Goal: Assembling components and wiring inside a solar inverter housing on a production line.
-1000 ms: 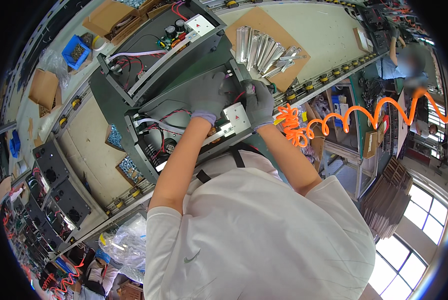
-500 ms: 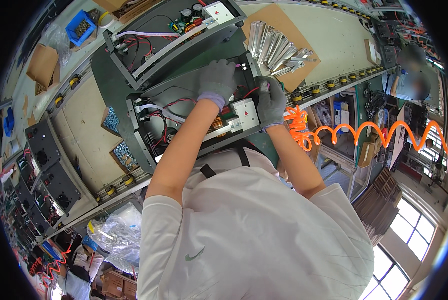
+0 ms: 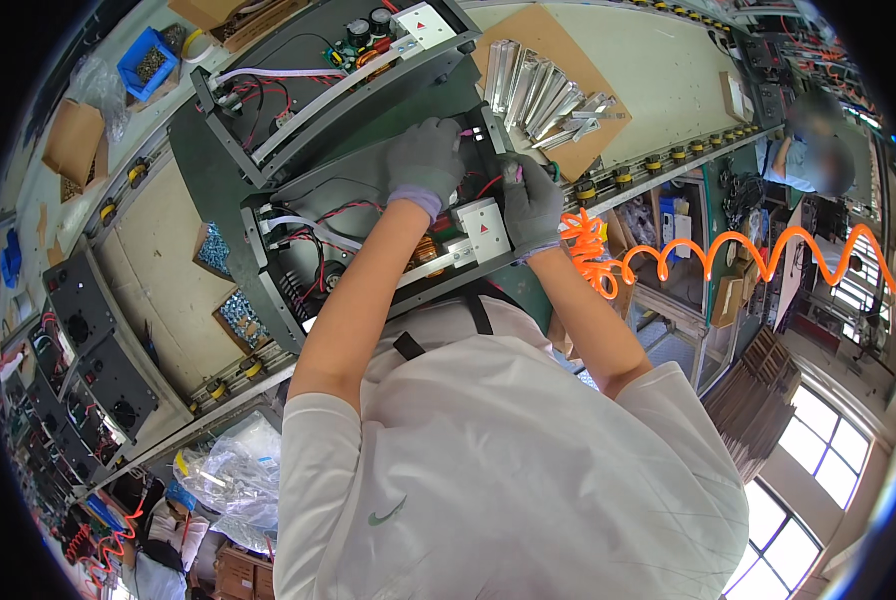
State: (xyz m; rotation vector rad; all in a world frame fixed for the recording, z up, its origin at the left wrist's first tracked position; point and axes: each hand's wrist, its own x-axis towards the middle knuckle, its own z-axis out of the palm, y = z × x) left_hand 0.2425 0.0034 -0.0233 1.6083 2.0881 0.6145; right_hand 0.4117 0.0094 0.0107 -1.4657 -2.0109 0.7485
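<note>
A black metal chassis (image 3: 343, 160) lies before me, with red and black wires, a copper coil and a white cover plate (image 3: 482, 228) inside. My left hand (image 3: 426, 160), in a grey glove, reaches into it with its fingers curled; what they hold, if anything, is hidden. Around the outside of the right end panel (image 3: 489, 140), my right hand (image 3: 533, 205) is closed, also gloved, its thumb near the panel's top edge. Whatever is in its fingers cannot be made out. A short red wire (image 3: 489, 186) runs between the two hands near that panel.
A second open chassis (image 3: 333, 80) stands just beyond. Silver metal strips (image 3: 543, 95) lie on cardboard at the back right. An orange coiled hose (image 3: 668, 262) stretches off to the right. Boxes of small blue-grey parts (image 3: 240, 318) and a blue bin (image 3: 148, 64) are at left.
The whole view has shifted slightly, so the chassis and bench appear a little further left. My hands keep about the same places on the chassis.
</note>
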